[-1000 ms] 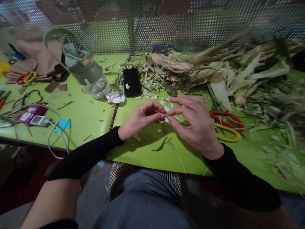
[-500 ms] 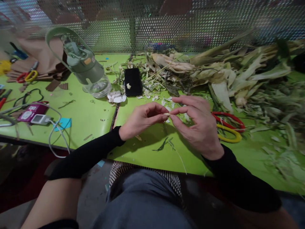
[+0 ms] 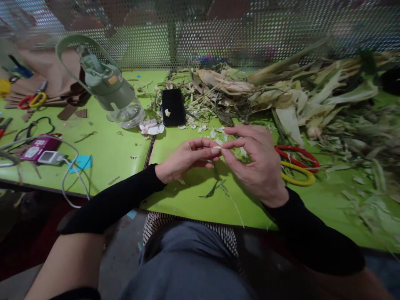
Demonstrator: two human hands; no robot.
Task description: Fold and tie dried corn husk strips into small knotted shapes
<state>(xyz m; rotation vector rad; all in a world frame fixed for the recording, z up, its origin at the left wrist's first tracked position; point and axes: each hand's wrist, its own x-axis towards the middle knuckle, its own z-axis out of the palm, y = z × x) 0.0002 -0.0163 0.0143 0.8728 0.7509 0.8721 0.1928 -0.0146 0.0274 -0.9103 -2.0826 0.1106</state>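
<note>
A small pale piece (image 3: 218,147), perhaps corn husk, is pinched between my two hands above the green table (image 3: 184,200). My left hand (image 3: 187,159) grips it with thumb and forefinger. From the other side, the thumb and forefinger of my right hand (image 3: 254,160) close on its right end, the other fingers held apart. Beside my right hand lie scissors with red and yellow handles (image 3: 298,179), partly hidden by the hand. Green shreds (image 3: 215,188) lie on the table below my hands.
A heap of corn husks (image 3: 287,100) spreads across the back and right. Behind my hands are a black phone (image 3: 173,107), crumpled white paper (image 3: 151,127) and a green water bottle (image 3: 114,89). Further left sit a purple device (image 3: 40,148) with a white cable and more scissors (image 3: 33,100).
The left fingers have shifted slightly on the pale piece, the lower ones now showing beneath the thumb. The right hand keeps its pinch. The view has moved a little.
</note>
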